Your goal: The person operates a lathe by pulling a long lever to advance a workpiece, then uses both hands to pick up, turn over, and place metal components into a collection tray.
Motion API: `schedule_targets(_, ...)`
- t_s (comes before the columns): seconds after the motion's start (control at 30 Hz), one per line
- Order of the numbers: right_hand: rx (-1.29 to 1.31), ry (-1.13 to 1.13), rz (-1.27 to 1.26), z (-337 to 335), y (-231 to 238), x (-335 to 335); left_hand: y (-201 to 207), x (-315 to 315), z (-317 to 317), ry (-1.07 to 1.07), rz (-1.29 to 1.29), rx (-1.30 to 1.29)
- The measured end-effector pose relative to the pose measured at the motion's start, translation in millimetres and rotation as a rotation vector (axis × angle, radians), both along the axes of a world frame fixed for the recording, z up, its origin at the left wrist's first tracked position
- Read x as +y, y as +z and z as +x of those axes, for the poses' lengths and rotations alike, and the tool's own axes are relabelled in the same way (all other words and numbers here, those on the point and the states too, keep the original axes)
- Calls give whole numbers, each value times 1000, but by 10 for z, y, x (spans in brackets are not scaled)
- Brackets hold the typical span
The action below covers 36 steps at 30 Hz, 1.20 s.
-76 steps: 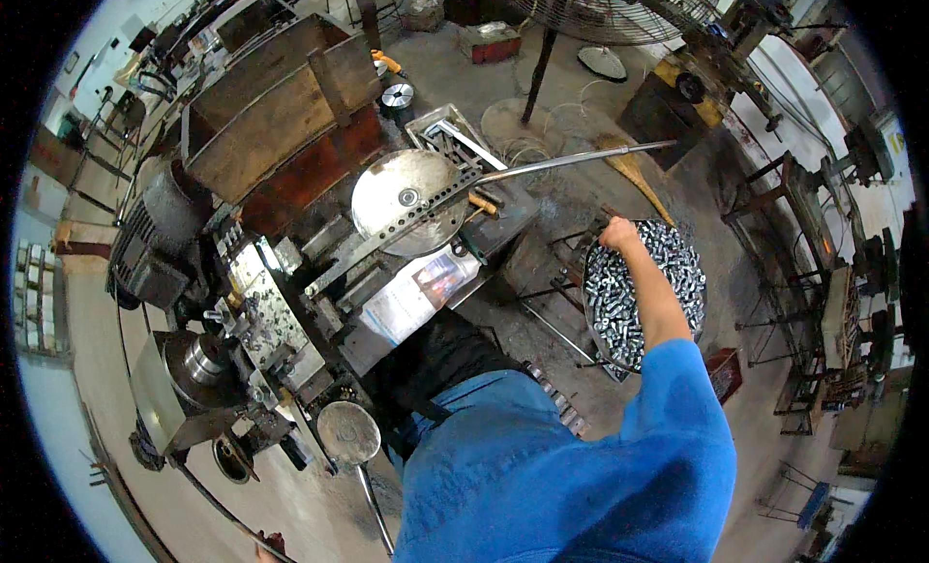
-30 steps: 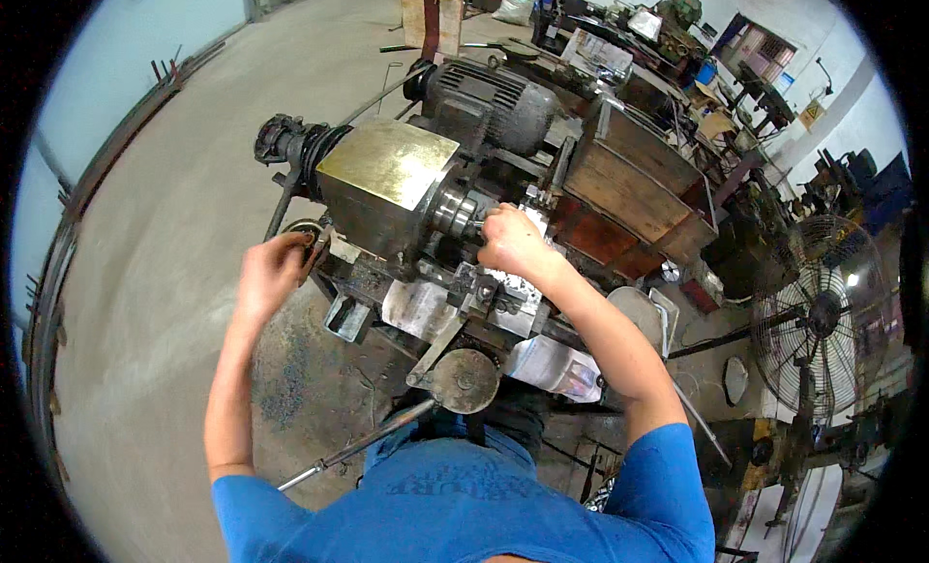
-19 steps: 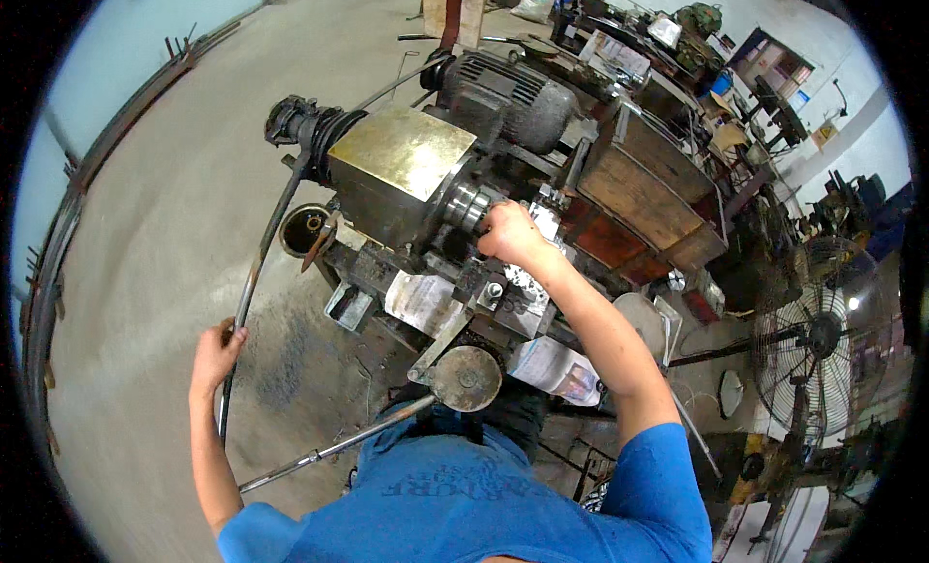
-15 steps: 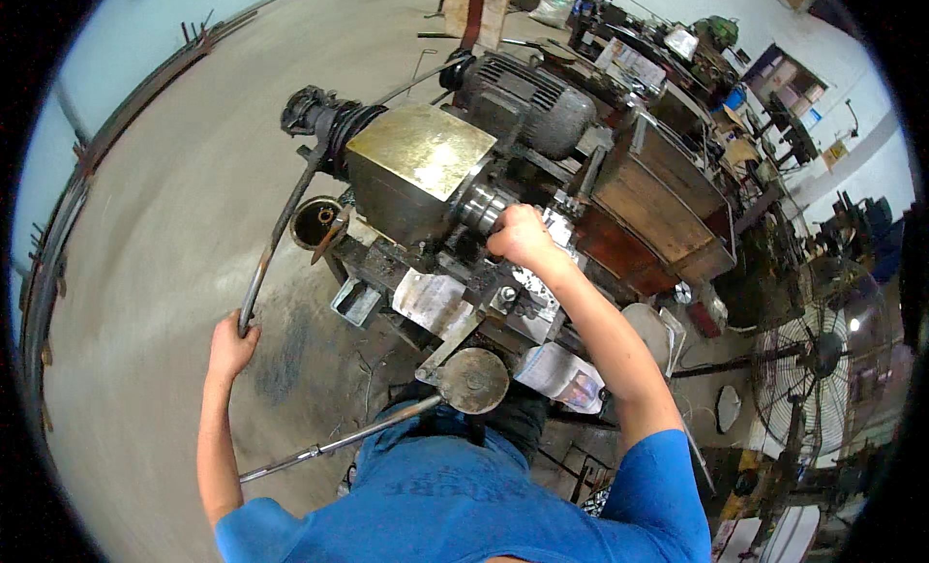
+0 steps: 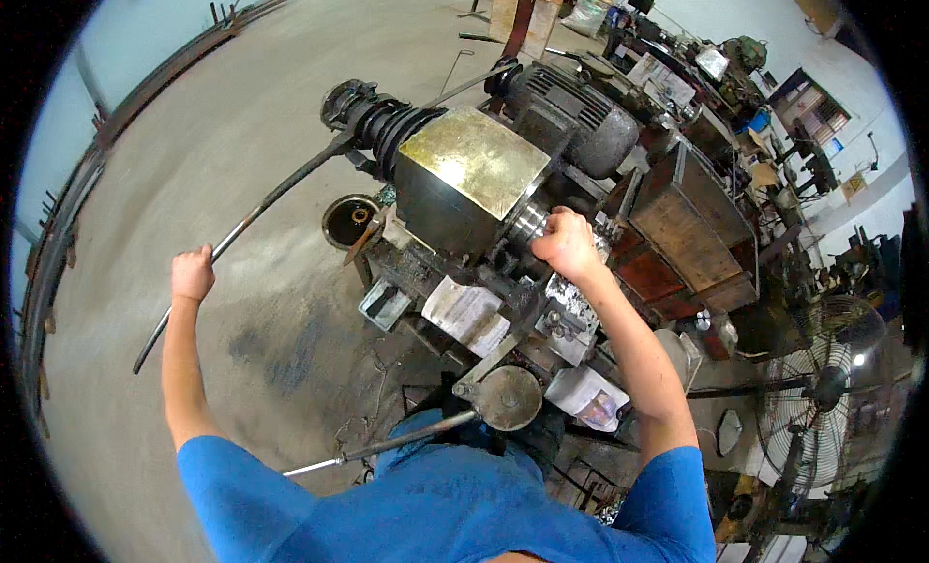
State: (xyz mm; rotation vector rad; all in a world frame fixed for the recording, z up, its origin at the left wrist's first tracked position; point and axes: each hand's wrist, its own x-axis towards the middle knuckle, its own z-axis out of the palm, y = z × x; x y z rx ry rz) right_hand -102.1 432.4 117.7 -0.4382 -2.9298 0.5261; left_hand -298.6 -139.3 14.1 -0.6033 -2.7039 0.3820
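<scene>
A long dark metal lever slants down to the left from the black pulley end of a lathe. My left hand is closed round it partway along, and the lever's bent tip sticks out below the fist. My right hand is at the shiny spindle nose on the headstock's right side. Its fingers are curled together there; what lies inside them is hidden. The headstock has a worn brass-coloured top. Below my right forearm sits the lathe's cross slide, strewn with bright metal chips.
An oily round pot stands beside the headstock. Paper sheets lie on the machine's front, above a round metal disc with a long handle. Behind are an electric motor and a rusty metal bin. A caged fan stands right.
My left hand has swung the lever outward, up and to the left, and now more of its end shows past the fist. My right hand stays at the spindle nose as the view shifts.
</scene>
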Motion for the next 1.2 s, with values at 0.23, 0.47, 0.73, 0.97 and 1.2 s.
schedule_targets(0.23,383,66,-153,862,361,98,61,1403,430,-268,785,284)
schedule_targets(0.47,374,-258,-11,2670,86,800,-1806,2379,925,-35,450,-821)
schedule_targets(0.73,-27,-875,62,4499,-624,1560,-1661,2512,534,-406,-176,-505)
schedule_targets(0.97,-556,-1189,256,5995,-1501,1951,-1185,2174,921,-252,69,-637)
schedule_targets(1.2,-436,-1236,242,6157,-1675,711,-5,1797,2388,-108,484,-1528)
